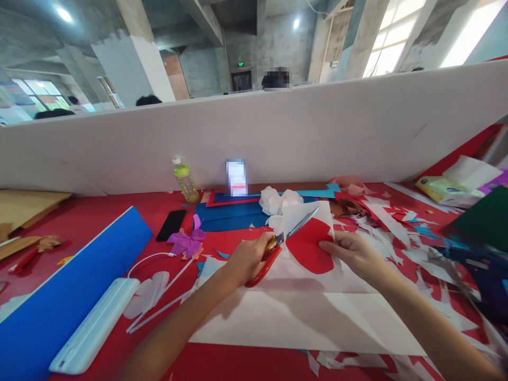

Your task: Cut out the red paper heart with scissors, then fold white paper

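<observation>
My left hand [251, 257] is closed round a pair of scissors [300, 223] with red and yellow handles. Their blades point up and to the right, over a piece of white paper [291, 210]. A rounded red paper piece [309, 248] lies against that white paper, just below the blades. Pinched between the fingers of my right hand [349, 248] is the right edge of the red paper piece. Under both hands a large white sheet [309, 317] is spread on the red table. White paper petals [280, 201] stand just behind the scissors.
A bottle [185, 180] and a lit phone [237, 177] stand by the white partition [254, 132]. On the left are a blue board [87, 270], a white power bank [95, 323], a dark phone [171, 225] and a purple paper flower [187, 241]. Paper scraps [397, 227] and a tissue pack [452, 190] lie right.
</observation>
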Action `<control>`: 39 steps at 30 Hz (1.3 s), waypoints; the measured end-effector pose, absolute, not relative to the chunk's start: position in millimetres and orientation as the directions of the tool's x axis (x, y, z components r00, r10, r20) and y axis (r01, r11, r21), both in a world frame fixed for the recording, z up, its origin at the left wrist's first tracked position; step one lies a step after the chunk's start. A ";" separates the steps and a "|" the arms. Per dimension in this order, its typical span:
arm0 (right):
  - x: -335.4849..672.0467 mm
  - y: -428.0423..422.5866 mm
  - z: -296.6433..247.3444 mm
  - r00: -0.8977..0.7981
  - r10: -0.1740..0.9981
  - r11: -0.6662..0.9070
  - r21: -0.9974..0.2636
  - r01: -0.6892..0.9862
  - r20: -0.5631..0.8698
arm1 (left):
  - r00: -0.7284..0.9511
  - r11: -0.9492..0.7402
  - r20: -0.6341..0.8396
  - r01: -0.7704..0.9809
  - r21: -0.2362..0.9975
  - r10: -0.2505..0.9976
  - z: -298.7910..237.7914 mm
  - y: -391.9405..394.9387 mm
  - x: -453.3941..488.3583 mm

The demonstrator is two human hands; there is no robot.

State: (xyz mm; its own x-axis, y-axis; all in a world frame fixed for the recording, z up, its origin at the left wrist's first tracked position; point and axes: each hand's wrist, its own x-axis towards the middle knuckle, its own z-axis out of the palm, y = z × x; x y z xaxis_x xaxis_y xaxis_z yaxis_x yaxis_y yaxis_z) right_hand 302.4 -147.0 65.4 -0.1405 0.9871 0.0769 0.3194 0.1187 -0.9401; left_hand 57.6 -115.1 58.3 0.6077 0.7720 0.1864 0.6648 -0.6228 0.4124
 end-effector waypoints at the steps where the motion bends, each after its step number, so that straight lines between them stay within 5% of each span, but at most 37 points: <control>1: 302.5 -146.9 65.3 -0.137 0.987 0.120 -0.939 0.321 0.080 | 0.607 -0.625 0.193 0.661 0.415 0.771 58.7 -115.4 57.2; 16: 299.4 -147.2 64.0 -0.212 0.976 0.124 -0.903 0.412 0.037 | 0.602 -0.573 0.081 0.699 0.428 0.794 67.5 -114.6 61.7; 32: 301.4 -145.2 63.9 -0.242 0.970 0.065 -0.949 0.308 -0.012 | 0.526 -0.564 0.211 0.727 0.392 0.824 59.9 -102.6 58.3; 39: 302.4 -144.5 60.5 -0.357 0.928 -0.048 -0.983 0.176 -0.109 | 0.373 -0.370 0.007 0.918 0.142 0.928 45.2 -88.4 48.5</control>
State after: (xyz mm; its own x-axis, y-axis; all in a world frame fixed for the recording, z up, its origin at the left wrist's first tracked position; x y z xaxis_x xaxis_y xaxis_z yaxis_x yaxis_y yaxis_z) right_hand 302.4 -144.5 60.5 -0.3573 0.9276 -0.1089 0.1758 -0.0477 -0.9833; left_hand 48.5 -88.4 45.2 0.3726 0.9280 0.0067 0.9182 -0.3697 0.1422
